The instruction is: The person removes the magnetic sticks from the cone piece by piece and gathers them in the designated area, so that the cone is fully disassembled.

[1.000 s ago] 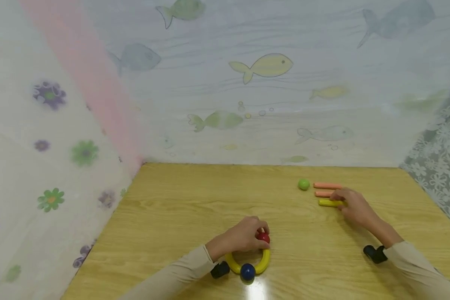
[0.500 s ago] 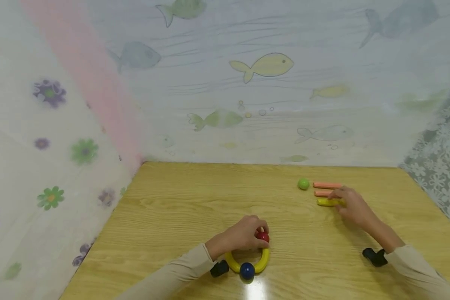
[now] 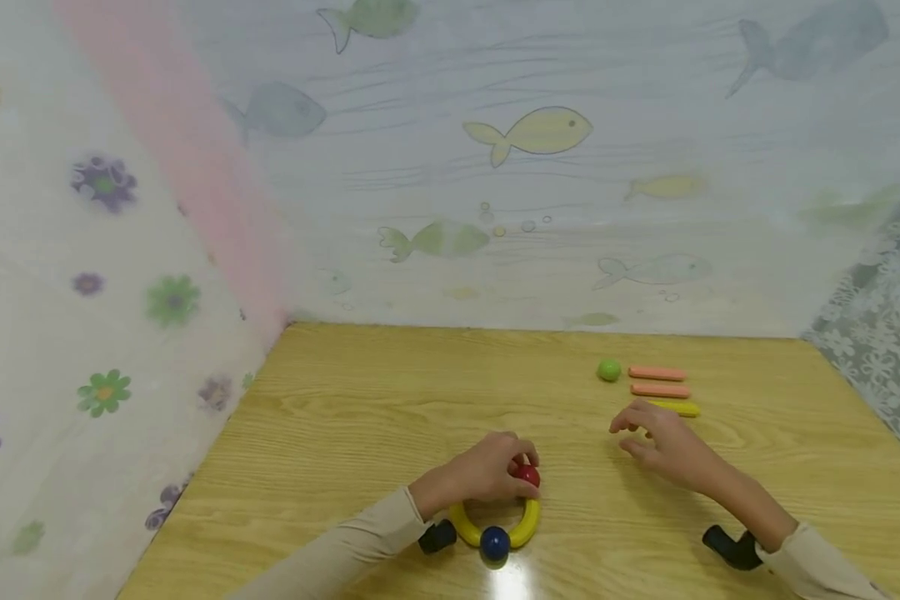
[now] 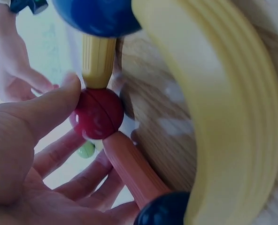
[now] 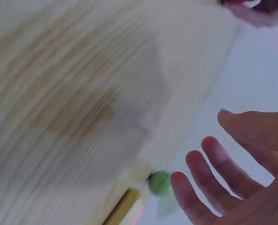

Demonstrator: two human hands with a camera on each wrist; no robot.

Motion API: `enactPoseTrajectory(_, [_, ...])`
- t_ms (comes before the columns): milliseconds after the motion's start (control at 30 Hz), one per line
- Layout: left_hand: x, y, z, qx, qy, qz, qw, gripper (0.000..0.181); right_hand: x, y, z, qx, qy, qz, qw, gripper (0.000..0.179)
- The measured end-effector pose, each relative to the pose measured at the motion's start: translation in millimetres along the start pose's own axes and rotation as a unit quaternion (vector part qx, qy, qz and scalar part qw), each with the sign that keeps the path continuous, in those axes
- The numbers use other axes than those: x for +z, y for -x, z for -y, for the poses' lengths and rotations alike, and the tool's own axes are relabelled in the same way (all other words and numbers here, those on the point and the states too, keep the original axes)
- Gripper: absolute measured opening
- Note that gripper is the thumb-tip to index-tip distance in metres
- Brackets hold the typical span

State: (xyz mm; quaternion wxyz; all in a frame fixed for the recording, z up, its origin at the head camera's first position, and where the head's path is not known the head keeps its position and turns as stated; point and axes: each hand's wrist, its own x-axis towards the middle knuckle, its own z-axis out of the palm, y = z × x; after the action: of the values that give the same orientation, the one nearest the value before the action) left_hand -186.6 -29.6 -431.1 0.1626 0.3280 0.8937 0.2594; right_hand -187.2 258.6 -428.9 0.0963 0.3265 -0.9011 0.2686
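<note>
With thumb and fingers, my left hand (image 3: 487, 471) grips a red ball (image 4: 97, 113). This ball joins a short yellow stick (image 4: 98, 61) and an orange stick (image 4: 136, 171) in the left wrist view. Beyond them a blue ball (image 4: 99, 14), a dark blue ball (image 4: 162, 210) and a thick curved yellow piece (image 4: 233, 103) continue the ring-like build on the table. In the head view the hand hides part of the ring. My right hand (image 3: 667, 446) holds nothing, fingers spread and loosely bent, just in front of a loose yellow stick (image 3: 678, 409).
Behind the yellow stick lie two orange sticks (image 3: 658, 391), parallel to each other. A green ball (image 3: 609, 370) sits left of them. The wooden table (image 3: 390, 375) ends at a fish-patterned sheet (image 3: 420, 183) at the back and a flowered one (image 3: 142, 333) at left.
My right hand has come off the yellow stick and moved left and nearer to me, leaving the stick on the table. My left hand has stayed on the red ball.
</note>
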Motion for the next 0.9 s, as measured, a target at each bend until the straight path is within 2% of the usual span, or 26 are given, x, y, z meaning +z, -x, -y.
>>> enactPoseTrajectory(167, [-5.3,5.9,6.3,-0.021,0.003,-0.004,0.9998,0.035,4.8,-7.4,18.7,0.006,-0.052,0.051,0.9973,0.013])
enactPoseTrajectory(267, [-8.7,13.8,11.3,-0.031,-0.012,-0.017,0.9993,0.035,9.6,-12.2,27.6,0.005,-0.076,0.069,0.9947,0.012])
enactPoseTrajectory(433, [-14.2,35.4,20.2,-0.037,-0.023,-0.047,0.9979,0.032,19.9,-21.7,40.7,0.007,-0.106,0.093,0.9899,0.011])
enactPoseTrajectory(667, [-14.7,65.3,29.4,-0.093,0.012,-0.095,0.9910,0.033,38.5,-41.6,57.6,0.002,-0.130,0.122,0.9840,0.015])
enactPoseTrajectory(767, [-12.2,69.1,32.2,-0.097,0.033,-0.104,0.9893,0.029,48.1,-53.2,64.6,0.001,-0.135,0.141,0.9808,0.017])
enactPoseTrajectory(900, [-7.9,66.8,35.5,-0.081,0.055,-0.117,0.9883,0.024,64.9,-68.5,74.7,-0.003,-0.122,0.168,0.9782,0.017])
